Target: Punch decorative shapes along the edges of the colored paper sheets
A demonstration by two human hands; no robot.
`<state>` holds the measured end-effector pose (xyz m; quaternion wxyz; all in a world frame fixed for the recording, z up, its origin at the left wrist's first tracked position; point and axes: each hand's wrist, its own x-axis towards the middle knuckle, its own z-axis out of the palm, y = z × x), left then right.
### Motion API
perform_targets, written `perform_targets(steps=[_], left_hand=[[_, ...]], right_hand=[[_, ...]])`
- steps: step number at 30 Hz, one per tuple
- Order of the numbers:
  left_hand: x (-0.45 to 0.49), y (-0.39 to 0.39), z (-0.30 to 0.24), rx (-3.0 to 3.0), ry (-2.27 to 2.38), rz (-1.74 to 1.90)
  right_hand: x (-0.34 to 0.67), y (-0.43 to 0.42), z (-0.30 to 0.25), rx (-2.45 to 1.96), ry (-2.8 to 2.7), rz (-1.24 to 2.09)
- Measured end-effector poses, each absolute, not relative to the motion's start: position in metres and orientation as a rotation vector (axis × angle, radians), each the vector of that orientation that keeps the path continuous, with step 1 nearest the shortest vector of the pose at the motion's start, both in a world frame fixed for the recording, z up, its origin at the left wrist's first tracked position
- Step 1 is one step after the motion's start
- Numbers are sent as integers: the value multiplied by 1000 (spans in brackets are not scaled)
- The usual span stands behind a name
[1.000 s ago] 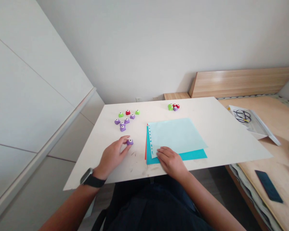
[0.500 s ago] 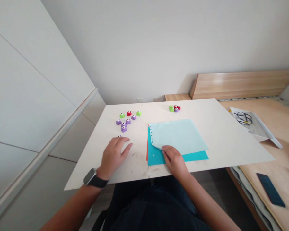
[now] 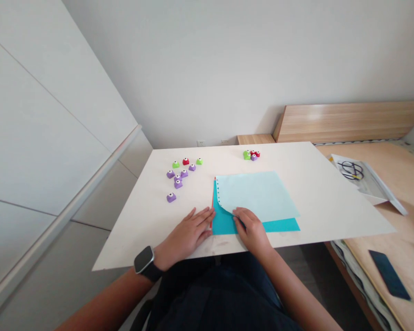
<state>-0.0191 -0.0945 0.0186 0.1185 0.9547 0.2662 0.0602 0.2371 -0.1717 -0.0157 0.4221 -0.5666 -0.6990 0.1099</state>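
My right hand (image 3: 251,230) pinches the near edge of a pale blue sheet of paper with punched holes (image 3: 258,195), whose lower left corner curls up. Beneath it lies a teal sheet (image 3: 283,225), and a thin strip of an orange-red sheet (image 3: 212,202) shows along the left side. My left hand (image 3: 193,230), a watch (image 3: 146,262) on its wrist, lies flat with fingers stretched out, the fingertips on the left edge of the sheets. Beyond it sits a purple one-eyed piece (image 3: 171,197), apart from the other pieces.
Several purple, green and red eyed pieces (image 3: 178,184) stand at the table's back left. Another small cluster (image 3: 251,155) sits at the back right. On the bed to the right are a white box with a black cable (image 3: 352,170) and a phone (image 3: 389,274).
My left hand has moved right, from beside the lone purple piece to the left edge of the sheets, uncovering that piece. My right hand keeps its pinch on the pale sheet.
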Motion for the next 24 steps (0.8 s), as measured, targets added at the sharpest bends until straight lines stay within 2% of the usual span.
perform_targets(steps=[8,11,16,20,24], left_hand=[[-38,-17,5,2825,1203,276],[-28,8,25,2865,1253,385],[7,40,72,2788,1610,445],[65,65,83,2831,1371,524],[140,89,68,2753,1039,551]], right_hand=[[236,-173,-15,-1389,-1939,182],[235,-174,-13,-1412,-1953,156],[236,-176,-11,-1441,-1960,140],[235,-175,-12,-1453,-1953,149],[234,-175,-9,-1451,-1939,143]])
